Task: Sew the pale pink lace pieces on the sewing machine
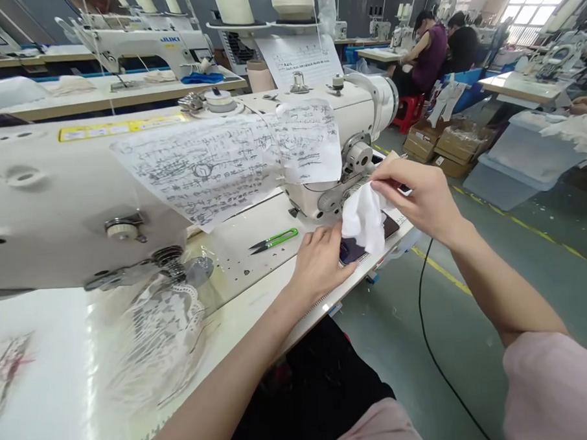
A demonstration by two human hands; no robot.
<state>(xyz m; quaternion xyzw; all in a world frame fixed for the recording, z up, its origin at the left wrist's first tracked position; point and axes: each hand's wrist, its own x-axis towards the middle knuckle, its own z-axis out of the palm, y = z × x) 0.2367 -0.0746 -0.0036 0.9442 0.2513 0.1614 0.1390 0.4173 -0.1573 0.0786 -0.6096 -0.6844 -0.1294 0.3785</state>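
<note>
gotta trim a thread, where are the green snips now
In the head view, the green-handled thread snips lie slightly left of centre on the sewing machine's bed, just left of the left hand and below the handwritten paper.

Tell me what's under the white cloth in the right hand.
Dark flat surfaces show on either side of the white cloth, which the right hand pinches. The cloth hides the middle, so whether they are one item can't be told.

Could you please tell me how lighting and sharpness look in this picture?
Head view: the window at upper right is blown out; a glare streak runs down the worktop at lower left; the lace looks softer than the green snips.
</note>
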